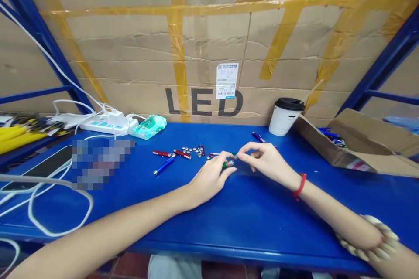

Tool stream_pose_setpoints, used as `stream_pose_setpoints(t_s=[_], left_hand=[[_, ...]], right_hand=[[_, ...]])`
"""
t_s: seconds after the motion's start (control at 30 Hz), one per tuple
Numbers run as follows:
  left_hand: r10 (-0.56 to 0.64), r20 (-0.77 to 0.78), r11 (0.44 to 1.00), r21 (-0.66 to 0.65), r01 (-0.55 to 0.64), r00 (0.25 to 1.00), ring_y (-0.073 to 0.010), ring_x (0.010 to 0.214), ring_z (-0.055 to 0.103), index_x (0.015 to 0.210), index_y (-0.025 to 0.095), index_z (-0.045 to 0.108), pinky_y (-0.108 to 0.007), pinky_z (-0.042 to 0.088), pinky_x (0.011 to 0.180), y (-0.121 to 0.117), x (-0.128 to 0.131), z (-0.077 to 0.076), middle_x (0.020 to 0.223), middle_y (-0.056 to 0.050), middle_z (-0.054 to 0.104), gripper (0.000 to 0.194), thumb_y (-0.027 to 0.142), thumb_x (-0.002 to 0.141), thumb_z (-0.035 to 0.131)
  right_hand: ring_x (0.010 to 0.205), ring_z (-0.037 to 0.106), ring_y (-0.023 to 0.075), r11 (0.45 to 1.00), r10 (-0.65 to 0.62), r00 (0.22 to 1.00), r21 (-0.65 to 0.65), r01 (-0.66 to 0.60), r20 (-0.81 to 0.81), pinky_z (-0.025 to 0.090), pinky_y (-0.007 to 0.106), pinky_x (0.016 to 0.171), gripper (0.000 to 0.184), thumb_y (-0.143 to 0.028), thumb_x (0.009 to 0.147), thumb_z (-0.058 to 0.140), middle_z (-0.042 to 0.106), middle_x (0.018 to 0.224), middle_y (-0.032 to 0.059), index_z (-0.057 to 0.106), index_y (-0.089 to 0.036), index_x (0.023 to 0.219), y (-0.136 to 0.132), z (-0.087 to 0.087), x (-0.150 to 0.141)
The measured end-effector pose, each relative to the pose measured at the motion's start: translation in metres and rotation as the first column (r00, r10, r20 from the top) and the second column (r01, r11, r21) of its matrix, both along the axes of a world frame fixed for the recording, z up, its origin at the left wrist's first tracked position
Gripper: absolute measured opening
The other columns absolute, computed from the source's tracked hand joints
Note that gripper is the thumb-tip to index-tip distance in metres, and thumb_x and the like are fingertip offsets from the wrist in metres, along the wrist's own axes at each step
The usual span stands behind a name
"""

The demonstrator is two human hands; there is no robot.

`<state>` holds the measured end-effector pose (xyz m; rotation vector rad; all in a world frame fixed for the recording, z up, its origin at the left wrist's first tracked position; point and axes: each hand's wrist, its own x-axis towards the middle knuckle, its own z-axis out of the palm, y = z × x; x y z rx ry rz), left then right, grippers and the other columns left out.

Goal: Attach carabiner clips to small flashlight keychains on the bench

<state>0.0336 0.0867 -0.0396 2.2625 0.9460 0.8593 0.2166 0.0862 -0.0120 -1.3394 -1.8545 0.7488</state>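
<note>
My left hand (207,178) is closed around a short green mini flashlight (228,164), its silvery end pointing right. Just beside that end, the thumb and fingertips of my right hand (266,162) are pinched on something tiny and greyish, too small to name. Behind my left hand lie several round silver button cells (188,150) and a red carabiner clip (201,151). To the left are two red mini flashlights (182,154) and a blue mini flashlight (164,166). A purple-blue tube (258,137) rests behind my right hand, which partly hides other pieces.
On the right stand a white paper cup (282,120) with a black lid and an open cardboard box (327,150) holding colourful pieces. At left are a power strip (104,125), a green packet (149,127), a phone (39,168) and looping white cables. A large carton (137,61) forms the back.
</note>
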Motion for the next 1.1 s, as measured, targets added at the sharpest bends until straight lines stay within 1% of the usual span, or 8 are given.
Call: stream_pose_setpoints(t_s=[0.1,0.17,0.37,0.5,0.67,0.9,1.0,1.1], left_hand=[[0.011,0.009,1.000,0.026,-0.011,1.000,-0.0142,0.078,0.057,0.097,0.018,0.050,-0.026,0.044,0.074,0.002,0.001,0.000,0.085,-0.003,0.061,0.014,0.022,0.088,0.040],[0.037,0.033,0.999,0.021,-0.038,0.999,-0.0139,0.075,0.056,0.092,0.018,0.051,-0.026,0.043,0.073,0.003,0.000,0.003,0.077,-0.001,0.060,0.016,0.023,0.090,0.036],[0.178,0.104,0.983,0.023,-0.181,0.979,-0.0134,0.072,0.057,0.083,0.020,0.043,-0.025,0.042,0.070,0.012,-0.017,0.029,0.074,0.001,0.058,0.025,0.033,0.094,0.025],[0.295,-0.111,0.943,0.192,-0.271,0.949,-0.0167,0.067,0.057,0.086,0.019,0.038,-0.027,0.041,0.064,0.022,-0.030,0.041,0.071,-0.001,0.055,0.021,0.030,0.094,0.022],[0.332,-0.356,0.923,0.314,-0.223,0.874,-0.0235,0.076,0.060,0.098,0.015,0.035,-0.032,0.043,0.068,0.030,-0.040,0.043,0.079,-0.008,0.059,0.015,0.027,0.092,0.029],[0.262,-0.570,0.948,0.303,-0.098,0.779,-0.0263,0.092,0.057,0.105,0.013,0.034,-0.040,0.040,0.085,0.031,-0.049,0.042,0.091,-0.011,0.059,0.031,0.009,0.077,0.046],[0.247,-0.644,0.964,0.242,-0.114,0.724,-0.0260,0.088,0.057,0.107,0.012,0.033,-0.037,0.042,0.078,0.032,-0.048,0.037,0.088,-0.011,0.059,0.035,0.002,0.074,0.041],[0.210,-0.657,0.977,0.164,-0.135,0.724,-0.0248,0.082,0.056,0.107,0.013,0.031,-0.033,0.041,0.071,0.037,-0.047,0.031,0.088,-0.011,0.059,0.036,0.000,0.074,0.039]], right_hand=[[0.039,0.048,0.0099,0.992,-0.070,0.996,0.106,0.064,0.059,0.036,0.021,0.043,0.037,-0.050,0.074,0.058,0.056,0.047,-0.0003,0.063,-0.014,0.078,0.006,0.000,0.009],[0.042,0.050,0.0103,0.990,-0.071,0.991,0.133,0.056,0.112,0.039,0.022,0.045,0.036,-0.050,0.073,0.059,0.060,0.055,0.0018,0.064,-0.014,0.077,0.009,-0.001,0.012],[0.053,0.055,0.0105,0.983,0.113,0.960,0.115,-0.146,0.258,0.044,0.024,0.055,0.030,-0.045,0.078,0.057,0.065,0.082,0.0048,0.068,-0.017,0.078,0.007,-0.012,-0.002],[0.063,0.057,0.0115,0.963,0.123,0.914,0.177,-0.204,0.386,0.044,0.023,0.060,0.021,-0.039,0.082,0.056,0.065,0.085,0.0028,0.070,-0.023,0.081,0.003,-0.017,-0.009],[0.062,0.058,0.0112,0.968,0.046,0.927,0.212,-0.133,0.371,0.044,0.023,0.057,0.019,-0.033,0.084,0.052,0.065,0.090,0.0026,0.068,-0.023,0.088,0.004,-0.020,-0.007],[0.055,0.056,0.0093,0.944,-0.085,0.958,0.330,-0.010,0.274,0.044,0.023,0.054,0.019,-0.029,0.083,0.051,0.064,0.091,0.0036,0.067,-0.020,0.088,0.000,-0.017,-0.010],[0.054,0.054,0.0082,0.932,-0.065,0.959,0.361,-0.040,0.275,0.043,0.022,0.053,0.017,-0.026,0.083,0.052,0.064,0.089,0.0023,0.068,-0.020,0.086,-0.003,-0.016,-0.012],[0.053,0.053,0.0070,0.921,-0.041,0.962,0.384,-0.068,0.269,0.042,0.021,0.051,0.016,-0.025,0.083,0.052,0.064,0.088,0.0009,0.068,-0.021,0.086,-0.005,-0.016,-0.013]])
